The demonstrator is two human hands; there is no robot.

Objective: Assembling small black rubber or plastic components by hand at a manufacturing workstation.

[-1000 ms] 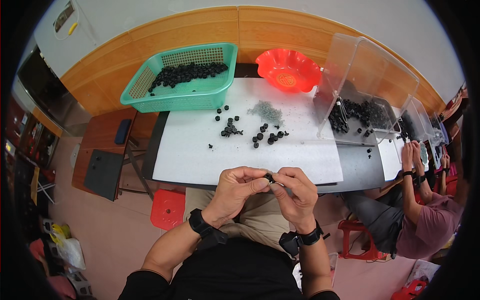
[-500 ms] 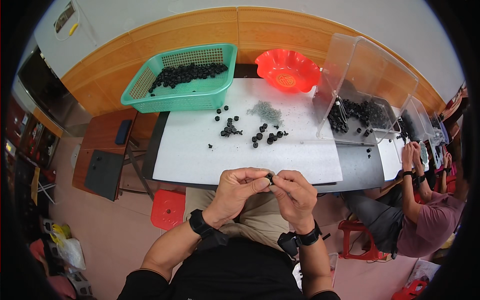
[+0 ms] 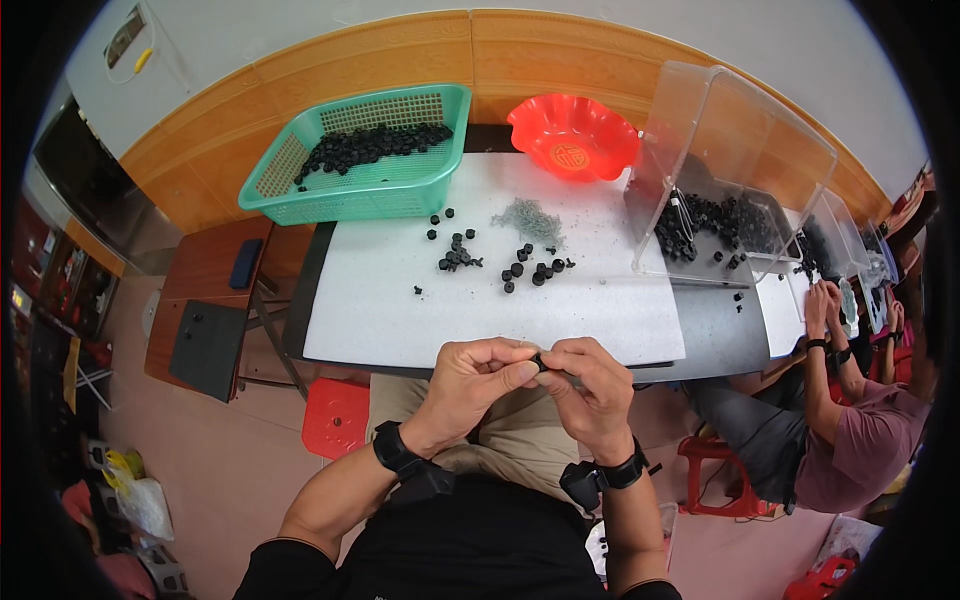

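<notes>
Between the fingertips of both hands, just off the table's front edge, is a small round black plastic part (image 3: 540, 362). My left hand (image 3: 478, 385) pinches it from one side, and my right hand (image 3: 585, 392) grips it from the other. Fingers cover most of the part, so its details are hidden. Beyond my hands, loose black parts lie on the white foam sheet (image 3: 400, 320) in two small clusters, one cluster (image 3: 460, 253) at left and another cluster (image 3: 535, 270) further right. Behind these rests a pile of small silvery metal pieces (image 3: 530, 222).
A green basket (image 3: 350, 200) of black parts stands at the back left, beside a red scalloped bowl (image 3: 575, 140). At right, a clear plastic bin (image 3: 735, 130) lies on its side with black parts inside. A co-worker (image 3: 850, 440) sits at right; a red stool (image 3: 335, 418) is at left.
The black part has turned slightly between my fingertips. Both hands stay in nearly the same place, and the things on the table lie as before.
</notes>
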